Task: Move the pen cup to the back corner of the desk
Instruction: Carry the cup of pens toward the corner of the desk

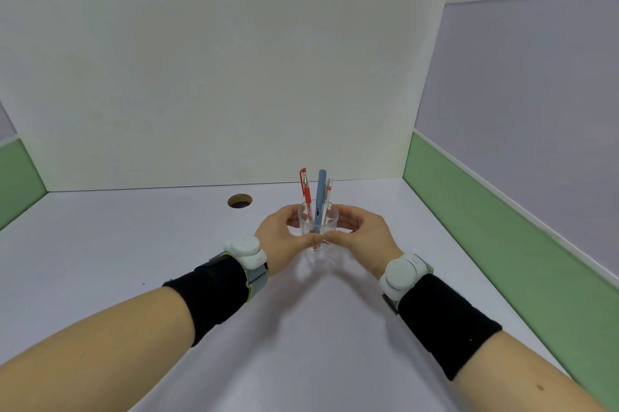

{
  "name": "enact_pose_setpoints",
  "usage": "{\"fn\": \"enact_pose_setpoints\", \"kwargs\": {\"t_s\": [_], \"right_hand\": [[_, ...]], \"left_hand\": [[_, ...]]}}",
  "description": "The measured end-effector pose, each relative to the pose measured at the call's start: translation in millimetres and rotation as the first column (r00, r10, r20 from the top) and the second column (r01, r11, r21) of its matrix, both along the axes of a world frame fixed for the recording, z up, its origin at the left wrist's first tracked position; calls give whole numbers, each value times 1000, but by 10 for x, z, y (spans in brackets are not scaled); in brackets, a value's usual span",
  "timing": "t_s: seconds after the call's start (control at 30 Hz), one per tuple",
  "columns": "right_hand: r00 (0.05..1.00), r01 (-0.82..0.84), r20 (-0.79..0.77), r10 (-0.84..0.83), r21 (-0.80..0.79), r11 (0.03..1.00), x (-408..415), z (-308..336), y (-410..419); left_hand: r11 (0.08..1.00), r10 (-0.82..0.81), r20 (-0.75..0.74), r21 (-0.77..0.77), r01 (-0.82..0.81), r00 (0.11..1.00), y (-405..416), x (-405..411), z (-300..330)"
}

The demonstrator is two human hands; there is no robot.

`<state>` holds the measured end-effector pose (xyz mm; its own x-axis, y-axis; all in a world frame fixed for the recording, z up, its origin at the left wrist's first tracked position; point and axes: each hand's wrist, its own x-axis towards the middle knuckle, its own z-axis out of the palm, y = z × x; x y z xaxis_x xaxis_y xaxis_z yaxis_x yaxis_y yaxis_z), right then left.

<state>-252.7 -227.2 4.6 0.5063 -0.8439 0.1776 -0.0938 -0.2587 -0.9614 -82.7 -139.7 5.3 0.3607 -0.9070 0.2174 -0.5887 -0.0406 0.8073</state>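
Note:
A clear plastic pen cup (317, 223) stands upright at the middle of the white desk (134, 244). It holds a red pen (305, 190), a blue pen (320, 188) and a white pen (328, 188). My left hand (284, 237) wraps the cup's left side and my right hand (360, 237) wraps its right side, thumbs meeting at the front. Whether the cup's base touches the desk I cannot tell. The desk's back right corner (402, 179) lies behind and to the right of the cup.
A round cable hole (239, 201) opens in the desk to the left behind the cup. A white back wall (217, 76) and green-and-grey side partitions (502, 227) enclose the desk. Both wrists carry white sensor bands over black sleeves.

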Motion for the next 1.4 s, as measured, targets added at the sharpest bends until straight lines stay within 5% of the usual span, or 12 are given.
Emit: {"fn": "enact_pose_setpoints", "kwargs": {"t_s": [1.4], "right_hand": [[943,261,177,-282,133,956,-361,-264,-1758]], "left_hand": [[989,-134,-89,-81,127,987,-2146,-563,-198]]}}
